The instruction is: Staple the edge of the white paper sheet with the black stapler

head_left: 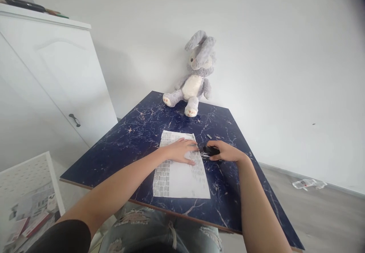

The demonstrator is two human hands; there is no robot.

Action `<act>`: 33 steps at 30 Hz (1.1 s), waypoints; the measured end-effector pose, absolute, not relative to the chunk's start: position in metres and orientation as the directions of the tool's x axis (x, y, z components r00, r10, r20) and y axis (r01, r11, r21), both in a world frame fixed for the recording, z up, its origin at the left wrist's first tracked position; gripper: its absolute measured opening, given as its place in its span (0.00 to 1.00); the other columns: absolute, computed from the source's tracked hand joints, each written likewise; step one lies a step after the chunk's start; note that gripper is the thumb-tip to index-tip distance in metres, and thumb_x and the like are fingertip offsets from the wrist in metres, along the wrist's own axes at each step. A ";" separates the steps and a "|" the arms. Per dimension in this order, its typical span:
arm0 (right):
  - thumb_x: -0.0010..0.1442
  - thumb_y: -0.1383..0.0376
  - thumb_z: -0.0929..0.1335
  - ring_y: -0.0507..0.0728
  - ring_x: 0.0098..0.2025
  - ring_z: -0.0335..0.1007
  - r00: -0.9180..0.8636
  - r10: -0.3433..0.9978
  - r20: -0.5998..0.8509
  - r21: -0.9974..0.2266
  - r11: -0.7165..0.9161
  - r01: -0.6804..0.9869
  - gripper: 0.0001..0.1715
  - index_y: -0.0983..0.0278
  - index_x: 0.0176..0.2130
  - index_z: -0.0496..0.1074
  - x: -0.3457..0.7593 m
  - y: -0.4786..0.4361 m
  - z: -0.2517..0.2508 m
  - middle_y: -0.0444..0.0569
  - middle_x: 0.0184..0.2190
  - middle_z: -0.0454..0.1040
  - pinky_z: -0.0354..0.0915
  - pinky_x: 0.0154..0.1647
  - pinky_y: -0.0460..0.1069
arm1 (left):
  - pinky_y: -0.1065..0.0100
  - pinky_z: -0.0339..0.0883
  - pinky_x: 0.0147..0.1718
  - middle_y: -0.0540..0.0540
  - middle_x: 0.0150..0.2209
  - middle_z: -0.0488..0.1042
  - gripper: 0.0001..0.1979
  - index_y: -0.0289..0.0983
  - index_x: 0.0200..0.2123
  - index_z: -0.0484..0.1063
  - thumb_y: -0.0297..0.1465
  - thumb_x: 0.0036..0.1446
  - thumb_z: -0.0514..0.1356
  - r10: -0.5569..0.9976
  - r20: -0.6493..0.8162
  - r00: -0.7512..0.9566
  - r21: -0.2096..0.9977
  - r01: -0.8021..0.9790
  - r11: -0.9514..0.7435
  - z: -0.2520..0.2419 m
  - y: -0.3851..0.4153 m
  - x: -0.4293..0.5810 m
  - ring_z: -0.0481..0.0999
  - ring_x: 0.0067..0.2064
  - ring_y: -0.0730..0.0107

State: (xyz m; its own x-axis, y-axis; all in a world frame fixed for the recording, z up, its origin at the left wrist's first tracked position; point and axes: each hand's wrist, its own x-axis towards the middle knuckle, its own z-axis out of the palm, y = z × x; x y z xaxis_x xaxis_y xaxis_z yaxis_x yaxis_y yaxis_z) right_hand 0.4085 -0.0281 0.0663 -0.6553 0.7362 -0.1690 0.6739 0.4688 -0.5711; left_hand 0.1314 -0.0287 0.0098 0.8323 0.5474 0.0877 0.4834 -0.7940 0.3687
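A printed sheet of paper [182,182] lies on the dark blue marbled table. My left hand [182,151] rests flat on it, fingers spread and pointing to the right edge. Beside that edge my right hand [226,151] is closed around a black stapler [210,151], whose front end meets the paper's right margin. Whether the sheet's edge is between the stapler's jaws I cannot tell. Just beyond the stapler lies a small grey strip [209,136], which looks like a row of staples.
A grey plush rabbit [194,85] sits at the table's far end against the white wall. To the left stand a white cabinet [57,74] and a white-framed box [54,180] with papers. A clear plastic item [309,183] lies on the floor at right.
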 end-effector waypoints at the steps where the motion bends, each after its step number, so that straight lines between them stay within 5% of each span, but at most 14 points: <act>1: 0.52 0.62 0.72 0.56 0.36 0.65 -0.661 0.730 -0.174 -0.568 0.473 0.673 0.12 0.62 0.37 0.70 0.408 -0.029 0.068 0.46 0.36 0.72 0.59 0.37 0.50 | 0.46 0.44 0.67 0.41 0.70 0.56 0.38 0.46 0.66 0.62 0.58 0.57 0.57 0.548 0.097 0.831 0.368 0.481 -0.796 0.009 -0.028 0.131 0.57 0.68 0.46; 8: 0.52 0.61 0.74 0.57 0.36 0.65 -0.711 0.657 -0.249 -0.535 0.519 0.667 0.15 0.62 0.40 0.71 0.395 -0.037 0.076 0.46 0.36 0.72 0.59 0.36 0.50 | 0.41 0.40 0.66 0.39 0.69 0.56 0.36 0.46 0.64 0.64 0.57 0.58 0.57 0.565 0.133 0.814 0.422 0.469 -0.776 0.004 -0.028 0.134 0.56 0.69 0.45; 18: 0.54 0.59 0.73 0.57 0.35 0.66 -0.660 0.690 -0.296 -0.530 0.457 0.715 0.14 0.61 0.39 0.72 0.402 -0.036 0.073 0.47 0.37 0.73 0.59 0.34 0.51 | 0.34 0.29 0.66 0.43 0.73 0.46 0.41 0.49 0.69 0.57 0.61 0.58 0.53 0.546 0.055 0.836 0.427 0.474 -0.770 0.001 -0.034 0.141 0.41 0.73 0.42; 33: 0.53 0.63 0.74 0.58 0.38 0.68 -0.755 0.612 -0.235 -0.575 0.539 0.616 0.20 0.60 0.46 0.75 0.376 -0.042 0.075 0.47 0.40 0.76 0.61 0.39 0.52 | 0.34 0.28 0.66 0.38 0.73 0.45 0.45 0.44 0.71 0.53 0.60 0.57 0.54 0.555 0.063 0.829 0.388 0.493 -0.779 -0.003 -0.034 0.142 0.39 0.74 0.42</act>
State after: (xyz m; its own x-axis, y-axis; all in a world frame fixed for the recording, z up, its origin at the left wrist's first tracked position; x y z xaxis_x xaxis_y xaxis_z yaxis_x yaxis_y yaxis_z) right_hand 0.3762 -0.0415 0.0745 -0.7551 0.6121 -0.2348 0.6156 0.5387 -0.5752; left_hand 0.1424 -0.0345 -0.0029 0.8292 0.5554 0.0628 0.4926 -0.7792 0.3877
